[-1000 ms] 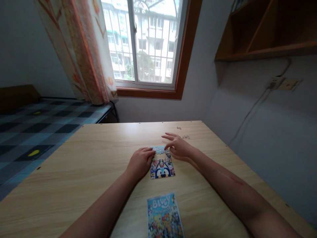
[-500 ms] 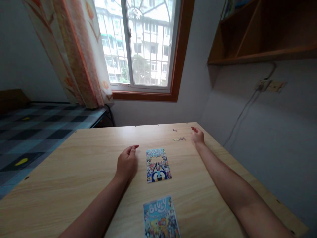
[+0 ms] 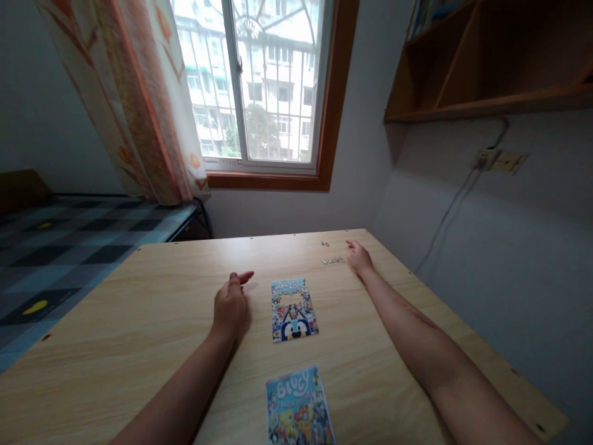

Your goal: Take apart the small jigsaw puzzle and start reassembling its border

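A jigsaw puzzle with a blue cartoon dog lies flat on the table, a gap showing bare wood in its upper part. To the left of it rests my left hand, empty, with thumb and forefinger apart. Beyond the puzzle, on the right, my right hand is beside a row of loose puzzle pieces, its forefinger stretched out to the left and the other fingers partly hidden. I see nothing in it. A few more pieces lie farther back. Nearest me is a Bluey box or picture sheet, cut off by the lower edge.
The wooden table ends at the wall under a barred window. At left stand a bed with a checked cover and a curtain. A shelf and a socket with a cable are on the right wall.
My right hand has moved a little left, closer to the row of loose pieces. My left hand has shifted slightly left, its thumb and forefinger wider apart. The puzzle looks the same.
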`<state>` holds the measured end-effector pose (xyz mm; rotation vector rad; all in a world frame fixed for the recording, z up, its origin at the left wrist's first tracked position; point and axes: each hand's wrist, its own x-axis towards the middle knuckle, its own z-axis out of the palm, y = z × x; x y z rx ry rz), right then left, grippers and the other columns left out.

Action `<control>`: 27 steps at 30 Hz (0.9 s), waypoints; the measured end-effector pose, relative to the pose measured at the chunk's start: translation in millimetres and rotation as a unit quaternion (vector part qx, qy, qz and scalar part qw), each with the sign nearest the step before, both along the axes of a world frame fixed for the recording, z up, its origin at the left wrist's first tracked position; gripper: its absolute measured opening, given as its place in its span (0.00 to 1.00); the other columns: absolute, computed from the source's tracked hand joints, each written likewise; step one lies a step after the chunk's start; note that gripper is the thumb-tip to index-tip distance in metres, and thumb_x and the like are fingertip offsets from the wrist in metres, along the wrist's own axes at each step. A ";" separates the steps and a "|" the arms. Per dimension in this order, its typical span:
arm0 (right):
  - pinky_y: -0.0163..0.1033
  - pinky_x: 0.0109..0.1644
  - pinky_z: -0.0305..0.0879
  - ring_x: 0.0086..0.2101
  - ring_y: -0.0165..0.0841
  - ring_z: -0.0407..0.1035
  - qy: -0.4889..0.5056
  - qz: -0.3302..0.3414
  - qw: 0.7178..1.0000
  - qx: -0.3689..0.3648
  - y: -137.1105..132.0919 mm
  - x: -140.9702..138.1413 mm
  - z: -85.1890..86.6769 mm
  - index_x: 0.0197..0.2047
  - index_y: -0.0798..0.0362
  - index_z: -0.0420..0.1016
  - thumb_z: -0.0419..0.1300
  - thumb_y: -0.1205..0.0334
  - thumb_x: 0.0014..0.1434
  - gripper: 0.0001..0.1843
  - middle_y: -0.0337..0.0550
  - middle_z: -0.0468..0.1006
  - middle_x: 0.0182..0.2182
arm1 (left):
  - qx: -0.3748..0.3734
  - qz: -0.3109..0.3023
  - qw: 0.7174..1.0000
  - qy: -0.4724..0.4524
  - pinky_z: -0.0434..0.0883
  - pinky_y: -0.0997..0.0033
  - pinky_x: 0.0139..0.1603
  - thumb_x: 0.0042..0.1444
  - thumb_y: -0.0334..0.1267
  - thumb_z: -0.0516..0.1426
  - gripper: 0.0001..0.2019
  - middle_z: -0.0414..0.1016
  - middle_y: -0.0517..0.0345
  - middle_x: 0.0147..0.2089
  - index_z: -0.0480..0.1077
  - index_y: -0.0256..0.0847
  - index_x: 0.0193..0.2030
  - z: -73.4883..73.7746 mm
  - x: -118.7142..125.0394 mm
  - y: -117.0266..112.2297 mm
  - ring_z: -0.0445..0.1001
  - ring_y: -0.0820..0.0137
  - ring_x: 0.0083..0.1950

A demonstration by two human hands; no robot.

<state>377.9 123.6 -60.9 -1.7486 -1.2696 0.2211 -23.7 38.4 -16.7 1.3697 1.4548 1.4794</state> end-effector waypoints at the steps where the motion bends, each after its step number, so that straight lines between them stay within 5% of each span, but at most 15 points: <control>1: 0.41 0.57 0.68 0.48 0.39 0.74 0.000 0.000 1.000 -0.008 0.6 0.6 0.0 0.58 0.54 0.77 0.53 0.67 0.55 0.28 0.50 0.80 0.49 | 0.002 0.003 1.000 -0.004 0.69 0.53 0.58 0.62 0.64 0.43 0.36 0.81 0.42 0.50 0.80 0.35 0.46 -0.1 0.2 0.0 0.76 0.55 0.53; 12: 0.40 0.59 0.66 0.51 0.37 0.73 -0.022 0.010 0.999 -0.042 2.3 0.4 -0.5 0.57 0.52 0.77 0.52 0.65 0.58 0.25 0.48 0.80 0.51 | 0.023 0.015 1.000 0.005 0.67 0.55 0.59 0.65 0.54 0.42 0.30 0.80 0.44 0.51 0.79 0.35 0.47 4.7 -0.1 -2.9 0.76 0.57 0.53; 19: 0.42 0.65 0.61 0.55 0.38 0.71 -0.041 0.053 0.996 -0.050 0.0 -6.4 4.5 0.56 0.51 0.78 0.53 0.61 0.60 0.23 0.47 0.78 0.55 | 0.046 0.021 0.997 0.066 0.65 0.57 0.63 0.64 0.53 0.44 0.28 0.80 0.49 0.53 0.80 0.41 0.29 13.9 -2.9 -9.0 0.74 0.57 0.58; 27: 0.41 0.63 0.63 0.55 0.35 0.72 -0.016 0.090 0.995 -0.051 4.7 -1.5 0.3 0.58 0.49 0.76 0.52 0.55 0.63 0.23 0.44 0.78 0.55 | -0.015 0.005 0.998 0.062 0.75 0.61 0.40 0.58 0.49 0.48 0.24 0.82 0.50 0.33 0.72 0.44 0.15 13.2 -2.8 -8.1 0.80 0.58 0.37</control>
